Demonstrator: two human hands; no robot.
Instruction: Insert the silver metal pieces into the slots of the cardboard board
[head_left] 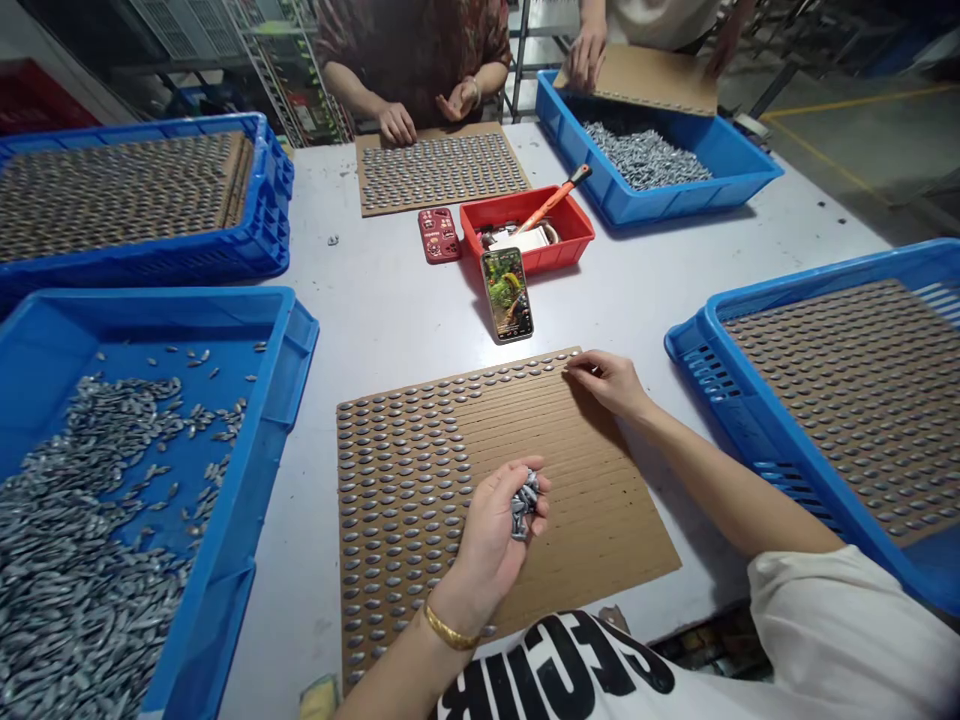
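A brown cardboard sheet [585,500] lies in front of me, its left part and top row filled with small grey metal pieces [397,470] set in rows. My left hand [499,530] hovers over the sheet's middle, cupped around a handful of the same grey pieces [525,505]. My right hand [611,383] rests at the sheet's top right corner, fingers pinched at the end of the top row, on something too small to make out.
A blue bin of loose grey pieces [97,500] stands at my left; blue bins holding filled sheets sit at far left [255,235] and right [705,370]. A phone [507,294], red tray [525,232] and red case [439,235] lie ahead. Two other people work opposite.
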